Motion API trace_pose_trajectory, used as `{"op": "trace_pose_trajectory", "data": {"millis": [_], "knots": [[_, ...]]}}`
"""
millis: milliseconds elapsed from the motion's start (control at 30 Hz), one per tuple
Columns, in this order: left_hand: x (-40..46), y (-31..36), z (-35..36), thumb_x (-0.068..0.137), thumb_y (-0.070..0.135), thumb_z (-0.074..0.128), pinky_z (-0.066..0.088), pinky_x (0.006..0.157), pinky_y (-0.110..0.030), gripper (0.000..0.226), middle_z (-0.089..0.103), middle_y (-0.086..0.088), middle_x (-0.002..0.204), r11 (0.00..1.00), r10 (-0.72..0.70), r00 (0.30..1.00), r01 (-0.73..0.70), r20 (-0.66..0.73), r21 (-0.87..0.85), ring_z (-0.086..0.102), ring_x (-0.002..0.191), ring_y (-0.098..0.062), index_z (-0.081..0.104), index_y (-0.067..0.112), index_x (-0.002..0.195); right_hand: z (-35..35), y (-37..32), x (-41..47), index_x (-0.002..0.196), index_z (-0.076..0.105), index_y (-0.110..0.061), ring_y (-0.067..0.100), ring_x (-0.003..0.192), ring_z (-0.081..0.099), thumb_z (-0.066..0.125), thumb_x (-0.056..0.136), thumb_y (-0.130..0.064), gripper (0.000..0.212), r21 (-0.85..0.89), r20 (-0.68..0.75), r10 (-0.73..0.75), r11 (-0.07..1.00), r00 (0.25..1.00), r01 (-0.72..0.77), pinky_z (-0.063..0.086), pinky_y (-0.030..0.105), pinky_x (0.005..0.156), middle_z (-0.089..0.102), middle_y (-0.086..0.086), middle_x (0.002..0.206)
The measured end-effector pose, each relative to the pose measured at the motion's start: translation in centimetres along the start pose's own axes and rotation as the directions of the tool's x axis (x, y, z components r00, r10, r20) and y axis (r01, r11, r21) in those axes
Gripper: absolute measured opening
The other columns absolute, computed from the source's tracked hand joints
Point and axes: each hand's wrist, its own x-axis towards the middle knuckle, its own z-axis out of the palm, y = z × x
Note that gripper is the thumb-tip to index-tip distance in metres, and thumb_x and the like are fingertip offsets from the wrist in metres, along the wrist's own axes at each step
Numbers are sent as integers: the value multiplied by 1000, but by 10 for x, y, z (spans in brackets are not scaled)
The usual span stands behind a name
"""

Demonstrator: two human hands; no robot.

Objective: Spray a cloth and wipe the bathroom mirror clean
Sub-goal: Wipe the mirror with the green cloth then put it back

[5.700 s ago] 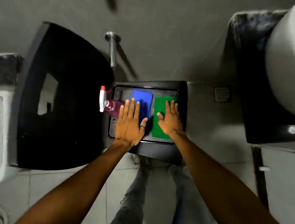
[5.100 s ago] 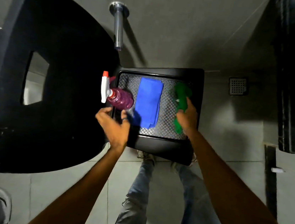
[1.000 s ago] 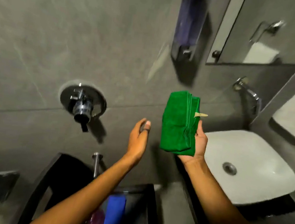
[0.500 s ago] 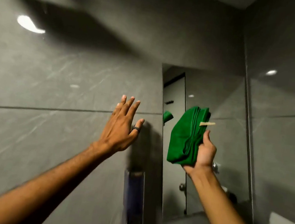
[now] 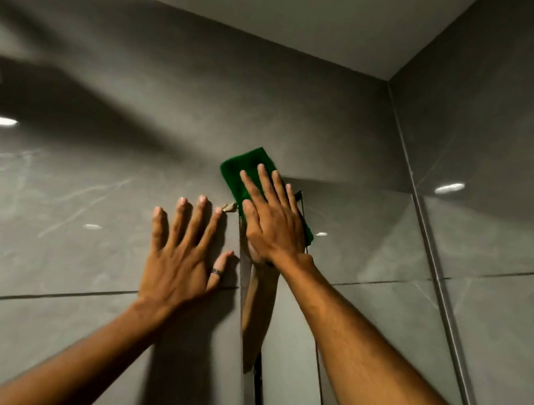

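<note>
Wiping step: right hand [image 5: 271, 224], flat, presses green cloth [image 5: 246, 169] on mirror [image 5: 356, 233] top corner; left hand [image 5: 181, 259] splayed on wall [image 5: 58, 193] alongside; next, probably sweep downward.

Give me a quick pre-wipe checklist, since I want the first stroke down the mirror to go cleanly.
1. Green cloth against the glass: ok, pressed flat at the mirror's top left corner.
2. Right hand covers the cloth: ok, palm and fingers spread flat on it.
3. Left hand off the glass: ok, it braces on the wall tile beside the mirror edge.
4. Cloth dampened with spray: cannot tell, no wetness shows.
5. Cloth fully on the mirror: not ok, its upper corner overlaps the wall above.
6. Path below clear: ok as far as the view shows.
</note>
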Motion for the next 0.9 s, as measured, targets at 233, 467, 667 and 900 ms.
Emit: {"op": "trace_pose_trajectory", "data": {"millis": [233, 467, 667, 900], "knots": [[-1, 5, -3, 96, 67, 5, -3, 130, -61, 83, -11, -11, 174, 1000, -3, 1000, 3, -29, 13, -14, 161, -34, -1, 22, 165, -28, 140, -10, 158, 9, -36, 19, 156, 3, 11, 101, -44, 57, -17, -84, 394, 918, 915, -396, -1, 43, 125, 4, -3, 169], [0, 2, 2, 98, 67, 9, 1, 129, -61, 82, -7, -11, 175, 998, 3, 999, 1, -54, 70, -9, 162, -34, 0, 21, 165, -69, 245, -34, 159, 9, -30, 24, 156, 4, 15, 106, -39, 54, -22, -99, 661, 746, 744, -665, 3, 45, 127, 3, 1, 169], [0, 4, 3, 99, 65, 15, 4, 129, -63, 81, -3, -12, 175, 996, 10, 997, -3, -74, 93, -5, 162, -35, 5, 20, 165, -60, 227, -41, 160, 8, -27, 26, 156, 2, 13, 106, -40, 55, -35, -99, 643, 761, 760, -648, 1, 45, 127, 3, 4, 169], [-3, 3, -2, 99, 63, 20, 4, 129, -63, 81, 0, -12, 175, 999, 13, 998, -9, -66, 54, -2, 162, -34, 9, 18, 165, -20, 64, -7, 158, 8, -33, 25, 156, 3, 11, 100, -45, 59, -56, -61, 295, 953, 953, -299, 0, 45, 127, 6, 2, 169]]}}
